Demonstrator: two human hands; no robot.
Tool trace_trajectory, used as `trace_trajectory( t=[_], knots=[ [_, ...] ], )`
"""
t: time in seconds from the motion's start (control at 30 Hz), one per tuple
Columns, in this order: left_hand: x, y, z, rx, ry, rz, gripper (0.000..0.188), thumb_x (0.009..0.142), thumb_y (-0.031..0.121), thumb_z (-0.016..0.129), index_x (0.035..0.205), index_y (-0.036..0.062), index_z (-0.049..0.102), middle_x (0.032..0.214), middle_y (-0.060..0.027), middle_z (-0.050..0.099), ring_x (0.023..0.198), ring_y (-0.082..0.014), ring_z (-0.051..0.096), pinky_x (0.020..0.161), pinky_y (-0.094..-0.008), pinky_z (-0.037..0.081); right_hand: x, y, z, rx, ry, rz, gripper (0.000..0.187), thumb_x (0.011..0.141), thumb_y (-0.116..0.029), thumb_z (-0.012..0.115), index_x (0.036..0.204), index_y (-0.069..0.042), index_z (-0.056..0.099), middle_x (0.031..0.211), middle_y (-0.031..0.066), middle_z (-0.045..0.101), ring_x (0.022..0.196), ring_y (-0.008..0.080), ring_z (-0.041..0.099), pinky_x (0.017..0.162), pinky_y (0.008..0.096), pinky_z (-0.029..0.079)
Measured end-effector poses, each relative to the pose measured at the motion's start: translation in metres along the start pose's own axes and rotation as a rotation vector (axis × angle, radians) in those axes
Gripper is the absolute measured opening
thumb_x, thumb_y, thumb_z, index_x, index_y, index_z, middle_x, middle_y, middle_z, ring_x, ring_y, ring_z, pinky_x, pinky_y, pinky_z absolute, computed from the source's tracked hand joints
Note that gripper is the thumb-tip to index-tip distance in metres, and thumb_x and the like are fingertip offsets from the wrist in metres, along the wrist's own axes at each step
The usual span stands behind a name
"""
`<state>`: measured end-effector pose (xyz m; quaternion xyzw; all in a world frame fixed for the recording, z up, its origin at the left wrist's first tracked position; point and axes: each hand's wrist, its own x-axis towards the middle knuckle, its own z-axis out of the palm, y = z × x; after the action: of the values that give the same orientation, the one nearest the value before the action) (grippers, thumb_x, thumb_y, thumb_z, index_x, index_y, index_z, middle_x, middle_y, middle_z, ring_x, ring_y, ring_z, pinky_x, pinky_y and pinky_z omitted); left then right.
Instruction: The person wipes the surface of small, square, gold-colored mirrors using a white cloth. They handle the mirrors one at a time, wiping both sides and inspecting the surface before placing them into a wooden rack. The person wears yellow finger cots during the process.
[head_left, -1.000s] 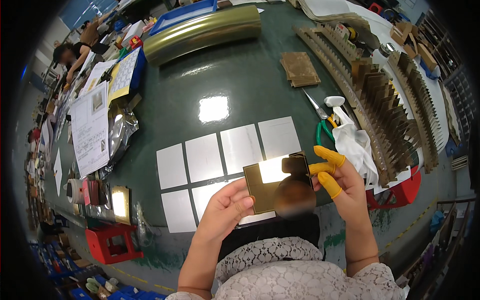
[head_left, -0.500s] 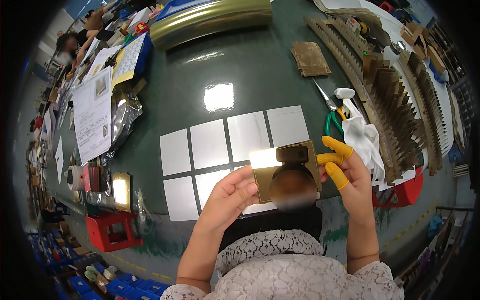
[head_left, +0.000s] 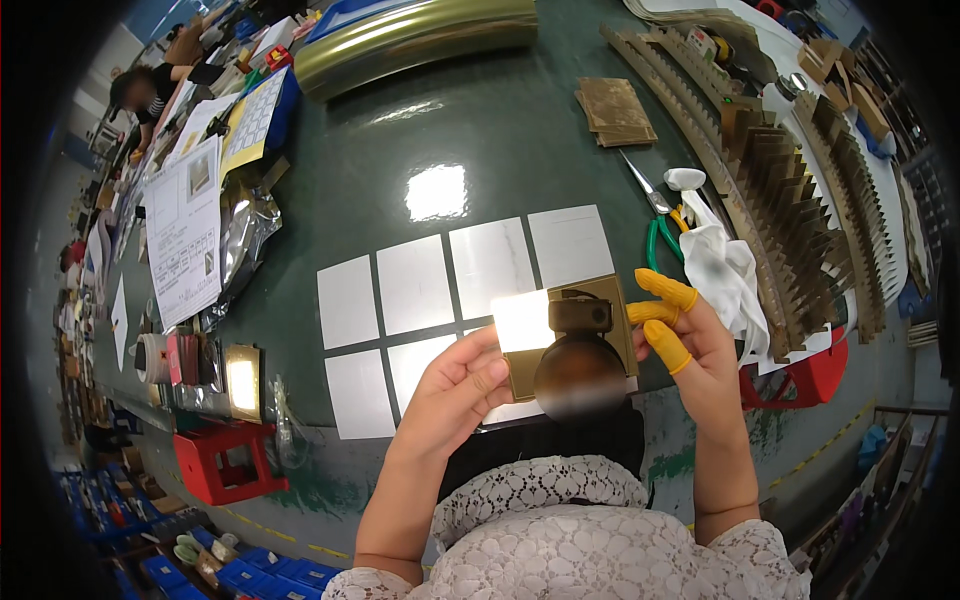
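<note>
A square gold-coloured plate point(head_left: 522, 372) with a mirror finish is held up in front of me, tilted, with a dark reflection across its face. My left hand point(head_left: 458, 388) grips its left edge, thumb on the front and fingers behind. Yellow finger cots cover the thumb and two fingers of my right hand point(head_left: 700, 345). Those fingers are spread at the plate's right edge, and one fingertip comes right up to it. Whether the bare fingers behind press on the plate, I cannot tell. Below and beyond lie flat silvery sheets point(head_left: 413, 285) in two rows, partly covered by the plate and my hands.
Tweezers or pliers with green and yellow handles point(head_left: 655, 225) lie beside a white glove point(head_left: 715, 265). Brown plates point(head_left: 617, 112) are stacked further back. Toothed racks point(head_left: 770, 200) line the right. Papers point(head_left: 185, 235) cover the left; a gold roll point(head_left: 420, 50) lies at the back. Red stools point(head_left: 225, 465) stand below.
The plate and both hands have shifted very slightly in view, along with the whole scene. The bright glare on the plate's upper left has grown. My grip looks the same.
</note>
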<state>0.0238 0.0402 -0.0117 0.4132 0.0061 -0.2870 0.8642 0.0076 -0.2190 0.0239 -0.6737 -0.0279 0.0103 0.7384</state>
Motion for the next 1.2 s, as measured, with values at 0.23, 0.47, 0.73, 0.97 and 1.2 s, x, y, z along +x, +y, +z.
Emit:
trace_trajectory(
  t=[0.23, 0.47, 0.73, 0.97, 1.2],
  knots=[
    [0.0, -0.001, 0.001, -0.023, -0.007, 0.009, 0.042, 0.098, 0.008, 0.053, 0.137, -0.0031, 0.045, 0.126, -0.0146, 0.06, 0.115, -0.0211, 0.06, 0.096, -0.0356, 0.052, -0.001, -0.005, 0.003, 0.036, -0.005, 0.053, 0.044, 0.095, -0.001, 0.052, 0.138, 0.002, 0.045, 0.103, 0.0068, 0.062, 0.085, 0.0093, 0.056, 0.079, 0.0233, 0.047],
    [0.0, -0.002, -0.001, -0.034, -0.034, 0.028, 0.041, 0.098, 0.007, 0.051, 0.138, -0.003, 0.044, 0.128, -0.0152, 0.058, 0.117, -0.0226, 0.059, 0.098, -0.0369, 0.051, -0.003, -0.001, 0.001, 0.065, -0.034, 0.051, 0.043, 0.095, -0.001, 0.051, 0.138, 0.001, 0.045, 0.099, 0.0058, 0.061, 0.083, 0.0088, 0.055, 0.08, 0.0225, 0.046],
    [0.002, -0.004, -0.003, -0.058, -0.06, 0.054, 0.042, 0.1, 0.008, 0.049, 0.139, -0.0027, 0.042, 0.129, -0.0159, 0.057, 0.117, -0.024, 0.059, 0.099, -0.0388, 0.05, -0.002, -0.001, 0.005, 0.127, 0.003, 0.11, 0.045, 0.092, -0.001, 0.056, 0.137, 0.003, 0.046, 0.101, 0.0072, 0.063, 0.083, 0.0085, 0.057, 0.075, 0.0213, 0.046],
    [0.003, -0.019, -0.002, -0.28, -0.15, 0.068, 0.058, 0.098, 0.029, 0.054, 0.145, 0.003, 0.032, 0.14, -0.0157, 0.047, 0.126, -0.0279, 0.051, 0.104, -0.0442, 0.044, -0.001, 0.011, 0.006, 0.373, -0.061, 0.13, 0.044, 0.092, -0.002, 0.06, 0.135, 0.001, 0.048, 0.102, 0.0059, 0.064, 0.086, 0.009, 0.058, 0.078, 0.0226, 0.048],
    [0.0, -0.014, 0.033, -0.435, -0.102, -0.191, 0.098, 0.081, 0.072, 0.054, 0.151, 0.0115, 0.022, 0.153, -0.0205, 0.026, 0.139, -0.0493, 0.025, 0.115, -0.0603, 0.02, 0.0, 0.017, 0.018, 0.349, -0.064, 0.184, 0.046, 0.09, 0.0, 0.063, 0.134, 0.0, 0.049, 0.102, 0.0044, 0.065, 0.097, 0.0099, 0.061, 0.091, 0.0242, 0.046]
  ],
)
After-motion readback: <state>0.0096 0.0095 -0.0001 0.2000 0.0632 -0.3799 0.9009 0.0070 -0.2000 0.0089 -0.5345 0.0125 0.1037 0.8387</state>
